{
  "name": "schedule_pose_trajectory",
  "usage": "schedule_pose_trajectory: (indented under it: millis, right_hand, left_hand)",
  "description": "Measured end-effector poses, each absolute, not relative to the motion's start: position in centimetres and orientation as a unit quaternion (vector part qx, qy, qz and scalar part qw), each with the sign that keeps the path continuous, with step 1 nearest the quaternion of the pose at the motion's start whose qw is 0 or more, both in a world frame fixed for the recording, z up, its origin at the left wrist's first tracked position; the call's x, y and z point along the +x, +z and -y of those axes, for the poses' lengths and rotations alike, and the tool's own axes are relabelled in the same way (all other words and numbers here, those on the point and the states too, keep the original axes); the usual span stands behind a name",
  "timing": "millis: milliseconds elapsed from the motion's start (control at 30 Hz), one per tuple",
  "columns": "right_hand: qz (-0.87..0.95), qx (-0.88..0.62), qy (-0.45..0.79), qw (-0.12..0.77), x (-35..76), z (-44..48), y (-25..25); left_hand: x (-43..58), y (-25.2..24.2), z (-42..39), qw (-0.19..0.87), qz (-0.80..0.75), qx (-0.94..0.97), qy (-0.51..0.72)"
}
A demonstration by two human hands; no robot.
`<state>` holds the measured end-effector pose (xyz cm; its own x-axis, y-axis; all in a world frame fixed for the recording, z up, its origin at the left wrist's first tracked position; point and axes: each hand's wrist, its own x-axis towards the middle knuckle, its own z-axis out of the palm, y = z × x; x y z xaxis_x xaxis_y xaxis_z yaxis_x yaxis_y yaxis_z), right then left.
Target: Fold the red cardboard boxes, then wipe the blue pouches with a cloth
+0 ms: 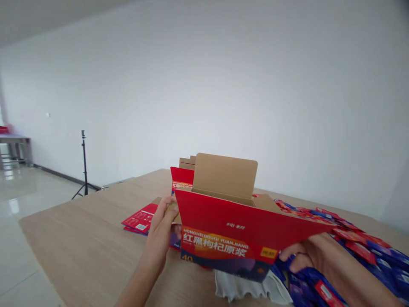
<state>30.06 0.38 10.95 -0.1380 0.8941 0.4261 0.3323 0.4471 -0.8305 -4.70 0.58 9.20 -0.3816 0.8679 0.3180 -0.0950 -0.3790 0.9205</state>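
A red cardboard box (230, 224) with yellow and white print stands open on the wooden table (92, 238), its brown flaps raised. My left hand (161, 232) grips the box's left end, fingers curled around the edge. My right hand (311, 253) holds the lower right corner of the box's front panel, fingers closed under it. Beneath the box's front lies a white cloth or bag (246, 288).
A heap of blue and red sachets (361, 251) covers the table's right side. Flat red cartons (140, 219) lie left of the box. A black tripod (84, 168) stands on the shiny floor by the white wall. A grey bench (15, 145) is far left.
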Motion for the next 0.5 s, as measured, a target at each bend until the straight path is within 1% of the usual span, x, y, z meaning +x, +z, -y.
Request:
schedule_pose_trajectory:
  millis: [67,133,233,333,400,500]
  right_hand:
    - [0.641,-0.423,0.428,0.476,28.8,-2.7,10.9]
    - [0.577,-0.407,0.515,0.485,27.8,-5.3,9.6]
    - [0.569,-0.409,0.502,0.507,26.2,-8.7,6.5]
    - [0.63,-0.376,0.446,0.513,23.9,-10.9,4.5]
    - [0.667,-0.344,0.424,0.508,22.3,-11.7,4.7]
    - [0.716,-0.316,0.405,0.472,20.1,-12.6,6.2]
  left_hand:
    - [-5.9,9.1,-2.4,0.337,-0.417,0.443,0.719]
    - [-7.3,8.9,-4.2,0.335,-0.407,0.443,0.725]
    - [-9.3,8.3,-6.7,0.335,-0.399,0.445,0.729]
    - [-10.8,7.6,-8.7,0.34,-0.399,0.453,0.721]
    - [-11.8,7.1,-9.8,0.343,-0.405,0.459,0.713]
    - [-13.0,6.2,-11.2,0.343,-0.418,0.464,0.701]
